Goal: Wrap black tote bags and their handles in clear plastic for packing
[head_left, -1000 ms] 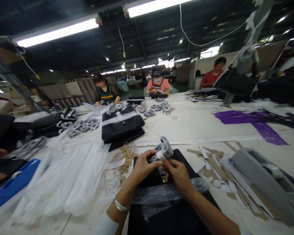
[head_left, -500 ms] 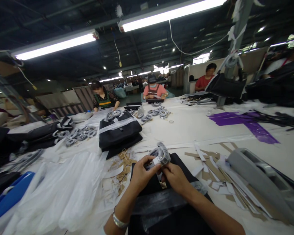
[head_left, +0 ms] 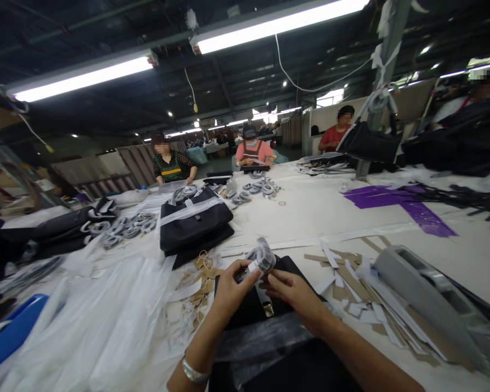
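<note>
My left hand (head_left: 232, 288) and my right hand (head_left: 296, 295) meet over a black bag (head_left: 253, 310) lying flat on the table in front of me. Together they hold a coiled grey strap bundle (head_left: 262, 257) wrapped in clear plastic, with a white band around it. My left fingers pinch its near side and my right fingers grip just below it. A metal buckle (head_left: 268, 310) on the bag shows between my hands. A clear plastic film (head_left: 265, 337) lies across the bag near my wrists.
White plastic bags (head_left: 85, 321) are heaped at the left. Brown paper tags (head_left: 202, 272) lie beside them. Paper and cardboard strips (head_left: 363, 283) and a grey tape dispenser (head_left: 428, 299) sit at the right. A stacked black bag (head_left: 194, 223) is farther off, and other people work at the far edge.
The view has shifted slightly right and down. My hands and the strap bundle have stayed together over the black bag, with my fingers working at the bundle's band.
</note>
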{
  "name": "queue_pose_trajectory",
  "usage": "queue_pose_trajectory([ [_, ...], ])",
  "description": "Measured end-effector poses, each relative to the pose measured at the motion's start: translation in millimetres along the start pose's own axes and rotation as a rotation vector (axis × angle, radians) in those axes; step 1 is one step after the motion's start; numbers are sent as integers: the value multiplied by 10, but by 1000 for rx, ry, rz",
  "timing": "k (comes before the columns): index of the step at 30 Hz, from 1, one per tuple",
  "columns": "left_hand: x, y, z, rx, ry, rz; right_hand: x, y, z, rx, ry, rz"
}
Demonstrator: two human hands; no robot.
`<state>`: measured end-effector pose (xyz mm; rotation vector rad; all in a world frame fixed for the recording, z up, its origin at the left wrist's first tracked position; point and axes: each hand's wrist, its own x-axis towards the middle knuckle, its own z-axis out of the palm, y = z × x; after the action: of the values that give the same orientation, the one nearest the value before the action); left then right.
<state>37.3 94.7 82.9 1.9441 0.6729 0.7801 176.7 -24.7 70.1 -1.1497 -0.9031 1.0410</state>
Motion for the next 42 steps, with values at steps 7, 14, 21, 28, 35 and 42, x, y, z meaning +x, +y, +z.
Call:
queue_pose_trajectory([
  [7, 44, 97, 61, -183, -36, -85, 76, -36, 37, 60, 162, 59],
  [14, 427, 66, 17, -96, -54, -88, 400, -79, -96, 54, 144, 67],
  [21, 1316, -149, -249, 86, 92, 61, 879, -123, -264, 123, 198, -102],
  [28, 1058, -688, -932, 215, 211, -46, 650, 75, -292, -665, -127, -259],
  [35, 435, -1084, -1205, 439, 211, -301, 541, 684, -363, -797, -321, -332],
  [42, 519, -1341, -918, 459, 225, -413, 520, 668, -390, -837, -370, -358],
])
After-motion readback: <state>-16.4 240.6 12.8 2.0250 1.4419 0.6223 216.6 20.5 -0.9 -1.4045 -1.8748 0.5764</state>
